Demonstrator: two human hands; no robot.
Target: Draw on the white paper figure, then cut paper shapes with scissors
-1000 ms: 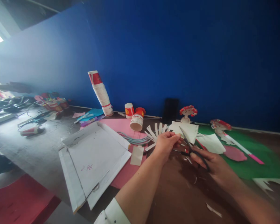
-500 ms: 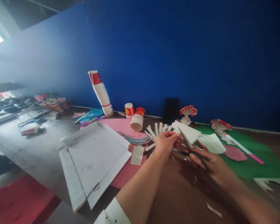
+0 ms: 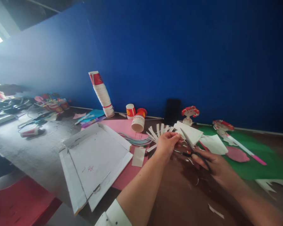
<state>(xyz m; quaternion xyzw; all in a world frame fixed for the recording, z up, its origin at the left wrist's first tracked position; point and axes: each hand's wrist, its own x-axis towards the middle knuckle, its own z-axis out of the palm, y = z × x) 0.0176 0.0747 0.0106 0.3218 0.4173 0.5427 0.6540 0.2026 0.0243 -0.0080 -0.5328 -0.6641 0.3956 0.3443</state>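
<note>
My left hand (image 3: 168, 145) is closed, its thumb and fingers pinching a white paper piece cut into strips (image 3: 158, 129). Its strips fan out behind and left of the hand. In my right hand (image 3: 208, 161) is a pair of scissors (image 3: 190, 142), with fingers in the dark handles. The blades point up and away, close to my left fingertips. White paper (image 3: 190, 133) lies just behind the blades. Part of the strip piece is hidden by my left hand, so I cannot tell whether the blades touch it.
A white box lid (image 3: 96, 166) lies left of my arms. Behind it stand a tall stack of paper cups (image 3: 103, 95) and more cups (image 3: 138, 122). A paper figure (image 3: 190, 115) leans near the blue wall. A marker (image 3: 246, 149) lies on green paper (image 3: 264, 160) at right.
</note>
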